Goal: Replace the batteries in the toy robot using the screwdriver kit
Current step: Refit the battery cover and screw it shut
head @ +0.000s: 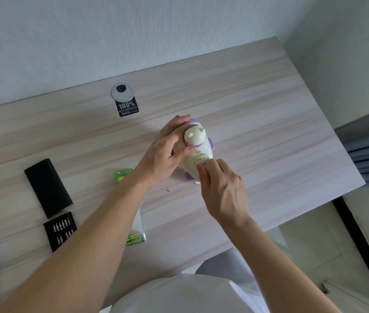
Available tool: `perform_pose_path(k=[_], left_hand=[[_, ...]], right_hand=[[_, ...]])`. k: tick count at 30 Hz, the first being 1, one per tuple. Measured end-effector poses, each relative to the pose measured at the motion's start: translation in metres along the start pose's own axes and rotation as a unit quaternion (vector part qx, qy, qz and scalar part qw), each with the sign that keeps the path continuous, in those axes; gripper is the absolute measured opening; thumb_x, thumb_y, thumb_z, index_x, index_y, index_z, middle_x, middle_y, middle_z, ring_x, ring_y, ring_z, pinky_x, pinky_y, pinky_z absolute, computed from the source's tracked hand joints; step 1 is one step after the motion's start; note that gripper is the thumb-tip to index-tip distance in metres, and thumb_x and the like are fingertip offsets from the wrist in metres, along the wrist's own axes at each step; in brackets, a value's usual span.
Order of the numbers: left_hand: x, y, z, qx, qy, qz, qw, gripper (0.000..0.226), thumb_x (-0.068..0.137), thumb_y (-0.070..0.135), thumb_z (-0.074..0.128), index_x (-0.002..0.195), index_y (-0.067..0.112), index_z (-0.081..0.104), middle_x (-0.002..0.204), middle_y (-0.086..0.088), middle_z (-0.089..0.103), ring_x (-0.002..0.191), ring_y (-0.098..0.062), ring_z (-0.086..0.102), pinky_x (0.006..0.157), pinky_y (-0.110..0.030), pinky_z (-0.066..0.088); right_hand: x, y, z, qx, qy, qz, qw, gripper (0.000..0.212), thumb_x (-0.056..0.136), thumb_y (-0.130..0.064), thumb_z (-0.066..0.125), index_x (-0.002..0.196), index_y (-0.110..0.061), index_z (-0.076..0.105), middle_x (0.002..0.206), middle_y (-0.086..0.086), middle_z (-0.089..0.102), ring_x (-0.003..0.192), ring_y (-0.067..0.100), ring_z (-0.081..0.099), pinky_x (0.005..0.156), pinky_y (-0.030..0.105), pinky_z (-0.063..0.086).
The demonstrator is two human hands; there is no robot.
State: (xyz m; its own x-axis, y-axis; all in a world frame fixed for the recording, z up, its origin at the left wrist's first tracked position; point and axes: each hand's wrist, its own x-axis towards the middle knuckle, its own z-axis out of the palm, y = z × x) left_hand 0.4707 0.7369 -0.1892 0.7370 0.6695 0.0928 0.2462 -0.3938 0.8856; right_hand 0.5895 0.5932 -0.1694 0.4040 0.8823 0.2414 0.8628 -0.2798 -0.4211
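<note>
head view, frame centre: the left hand (pixel 167 150) grips the toy robot (pixel 198 136) on the tabletop (pixel 269 132), the right hand (pixel 222 188) pinches its battery cover (pixel 202 159); best to steady the body and lift the cover evenly, not twisting

On the table (pixel 269 132) the toy robot (pixel 198 152) lies in the middle, a battery pack (pixel 122 176) near its left, the screwdriver kit case (pixel 48 187) far left, and the bit tray (pixel 60 231) just before that case.
</note>
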Motion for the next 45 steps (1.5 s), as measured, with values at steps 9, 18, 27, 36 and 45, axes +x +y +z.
perform_pose_path(k=[9, 18, 27, 36, 45], left_hand=[[0.0, 0.003, 0.0, -0.006, 0.016, 0.007, 1.0, 0.053, 0.091, 0.037, 0.06, 0.136, 0.01, 0.056, 0.15, -0.002, 0.043, 0.142, -0.016, 0.039, 0.118, -0.043, 0.033], [0.002, 0.003, -0.001, -0.024, 0.018, 0.0, 1.0, 0.049, 0.09, 0.032, 0.063, 0.135, 0.013, 0.058, 0.149, -0.001, 0.044, 0.141, -0.014, 0.041, 0.116, -0.046, 0.036], [0.003, 0.002, 0.0, -0.028, 0.028, 0.014, 0.999, 0.051, 0.09, 0.035, 0.06, 0.133, 0.009, 0.058, 0.145, 0.001, 0.044, 0.14, -0.018, 0.041, 0.118, -0.042, 0.033], [-0.002, 0.003, -0.003, -0.044, 0.026, -0.009, 0.999, 0.049, 0.091, 0.032, 0.063, 0.134, 0.011, 0.057, 0.149, 0.001, 0.043, 0.141, -0.009, 0.039, 0.115, -0.045, 0.037], [-0.002, 0.0, -0.003, -0.043, 0.023, -0.012, 0.999, 0.047, 0.09, 0.023, 0.065, 0.136, 0.012, 0.057, 0.15, 0.0, 0.043, 0.143, -0.012, 0.037, 0.119, -0.036, 0.032]], right_hand=[[0.001, -0.006, 0.001, -0.015, -0.02, 0.026, 0.999, 0.038, 0.102, -0.034, 0.037, 0.078, -0.009, 0.052, 0.066, -0.001, 0.044, 0.051, 0.018, 0.025, 0.045, 0.026, 0.021], [-0.003, -0.006, 0.007, -0.005, 0.027, 0.006, 1.0, 0.034, 0.101, -0.024, 0.044, 0.076, -0.003, 0.053, 0.067, 0.005, 0.047, 0.049, 0.017, 0.023, 0.043, 0.024, 0.02], [0.013, -0.014, -0.009, -0.021, -0.144, 0.042, 0.988, 0.033, 0.106, -0.031, 0.036, 0.083, -0.013, 0.05, 0.078, -0.003, 0.05, 0.06, 0.021, 0.037, 0.053, 0.031, 0.028], [0.012, -0.012, -0.02, -0.032, -0.184, 0.065, 0.98, 0.034, 0.101, -0.045, 0.032, 0.084, -0.02, 0.047, 0.08, -0.002, 0.056, 0.066, 0.025, 0.047, 0.055, 0.032, 0.032], [0.013, -0.019, -0.025, -0.039, -0.232, 0.091, 0.968, 0.026, 0.104, -0.047, 0.031, 0.085, -0.029, 0.034, 0.082, -0.009, 0.051, 0.069, 0.023, 0.044, 0.059, 0.034, 0.034]])
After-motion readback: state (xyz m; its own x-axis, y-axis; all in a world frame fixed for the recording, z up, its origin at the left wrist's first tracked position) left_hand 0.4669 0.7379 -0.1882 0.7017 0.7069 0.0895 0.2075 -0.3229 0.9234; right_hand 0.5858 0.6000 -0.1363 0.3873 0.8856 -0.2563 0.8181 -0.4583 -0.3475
